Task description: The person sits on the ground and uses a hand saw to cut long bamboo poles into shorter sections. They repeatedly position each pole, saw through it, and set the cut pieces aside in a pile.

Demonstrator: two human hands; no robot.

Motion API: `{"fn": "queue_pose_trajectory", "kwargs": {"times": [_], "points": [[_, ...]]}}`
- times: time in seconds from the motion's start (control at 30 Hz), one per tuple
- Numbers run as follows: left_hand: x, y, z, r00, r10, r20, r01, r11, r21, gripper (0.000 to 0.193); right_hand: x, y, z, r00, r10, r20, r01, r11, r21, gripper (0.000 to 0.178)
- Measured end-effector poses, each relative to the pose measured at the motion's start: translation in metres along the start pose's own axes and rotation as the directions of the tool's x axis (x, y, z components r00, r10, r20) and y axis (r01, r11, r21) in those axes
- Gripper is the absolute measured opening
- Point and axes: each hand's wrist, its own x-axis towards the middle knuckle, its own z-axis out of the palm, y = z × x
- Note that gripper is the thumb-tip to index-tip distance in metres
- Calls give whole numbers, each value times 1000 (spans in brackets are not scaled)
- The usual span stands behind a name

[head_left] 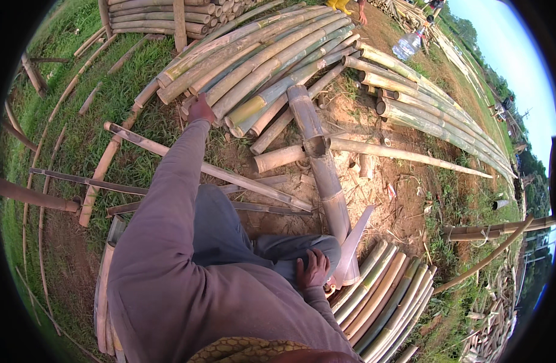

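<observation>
My left arm stretches forward to a stack of long bamboo poles (254, 66). At the near cut ends, my left hand (200, 110) is closed around the end of one pole; its fingertips are partly hidden. My right hand (314, 268) lies on my bent right knee with the fingers spread and nothing in them. Right beside that knee a handsaw (353, 251) stands with its pale blade pointing up and away. A thick bamboo piece with a notch cut in it (330, 196) runs from the knee toward the stack.
More poles (441, 115) lie at the right, and cut lengths (387, 290) are bundled by my right side. A split bamboo strip (211, 169) crosses the ground ahead. A clear plastic bottle (406, 45) and a person's yellow boots (340, 6) are at the far side.
</observation>
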Motion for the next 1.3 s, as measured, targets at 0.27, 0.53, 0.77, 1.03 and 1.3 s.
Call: {"fn": "queue_pose_trajectory", "kwargs": {"times": [0.27, 0.53, 0.77, 1.03, 1.3], "points": [[-54, -8, -20, 885, 424, -193, -387, 899, 205, 72, 11, -21, 1, 997, 82, -7, -82, 995, -53, 49], [-134, 94, 43, 661, 704, 258, -623, 707, -335, 52, 17, -17, 3, 990, 129, 50, -127, 991, -41, 51], [-190, 218, 105, 465, 796, 387, -778, 576, -251, 76, 22, -6, 3, 981, 147, 127, -138, 988, -74, 53], [-201, 309, 150, 458, 722, 519, -834, 551, -32, 97, 33, 3, 7, 942, 170, 291, -144, 984, -108, 57], [-180, 304, 203, 479, 765, 431, -841, 540, -22, 77, 42, 6, 8, 937, 168, 307, -142, 984, -107, 56]]}}
